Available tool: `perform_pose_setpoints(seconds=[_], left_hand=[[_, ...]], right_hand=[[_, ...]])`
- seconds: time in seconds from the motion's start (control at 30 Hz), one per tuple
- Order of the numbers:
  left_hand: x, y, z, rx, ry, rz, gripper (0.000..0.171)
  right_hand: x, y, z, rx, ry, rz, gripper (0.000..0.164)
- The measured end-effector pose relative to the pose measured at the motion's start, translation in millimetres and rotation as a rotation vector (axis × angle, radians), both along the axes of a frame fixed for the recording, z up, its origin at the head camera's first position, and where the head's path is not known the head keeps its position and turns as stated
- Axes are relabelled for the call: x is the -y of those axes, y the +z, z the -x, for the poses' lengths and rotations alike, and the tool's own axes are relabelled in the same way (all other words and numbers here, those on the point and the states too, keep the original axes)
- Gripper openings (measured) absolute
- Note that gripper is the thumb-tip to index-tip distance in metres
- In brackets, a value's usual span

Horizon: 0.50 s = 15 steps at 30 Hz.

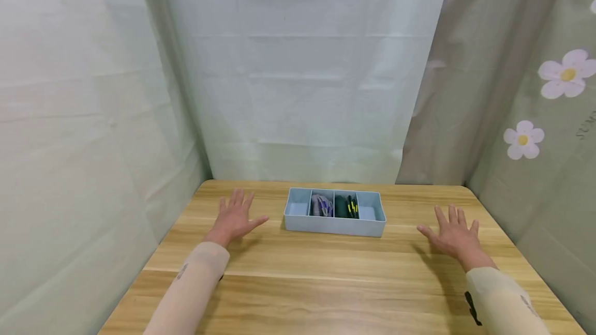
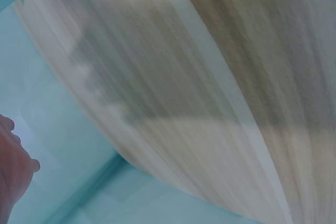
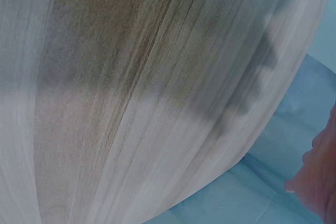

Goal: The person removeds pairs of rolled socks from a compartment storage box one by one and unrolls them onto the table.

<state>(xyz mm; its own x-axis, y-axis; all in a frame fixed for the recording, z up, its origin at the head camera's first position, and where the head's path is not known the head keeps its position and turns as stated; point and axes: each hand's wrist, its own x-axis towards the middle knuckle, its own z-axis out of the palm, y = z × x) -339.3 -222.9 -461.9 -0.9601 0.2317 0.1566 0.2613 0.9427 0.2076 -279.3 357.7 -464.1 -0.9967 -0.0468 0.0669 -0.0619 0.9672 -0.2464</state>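
A light blue box (image 1: 335,225) with several compartments stands on the wooden table, between my two hands. One inner compartment holds a folded grey cloth thing (image 1: 322,206) with blue marks. Beside it, another holds dark green folded items (image 1: 346,207) with yellow marks. The two end compartments show bare floors. My left hand (image 1: 234,219) is spread to the left of the box, palm down and apart from it. To the right, my right hand (image 1: 454,235) is spread likewise, holding nothing. Each wrist view catches only part of its hand at the edge, above the table's shadowed surface.
The wooden table (image 1: 307,283) reaches back to a hanging pale cloth (image 1: 302,81). Another pale cloth (image 1: 84,118) hangs along the left side. On the right, a greenish curtain (image 1: 549,190) with white flowers borders the table edge.
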Motion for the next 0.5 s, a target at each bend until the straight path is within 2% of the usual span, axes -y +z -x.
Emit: perform_pose_setpoints(seconds=[0.5], left_hand=[[-28, 10.6, 4.3, 0.003, -0.022, -0.015, 0.094]], right_hand=[[9, 6.0, -4.1, 0.005, 0.025, 0.007, 0.098]])
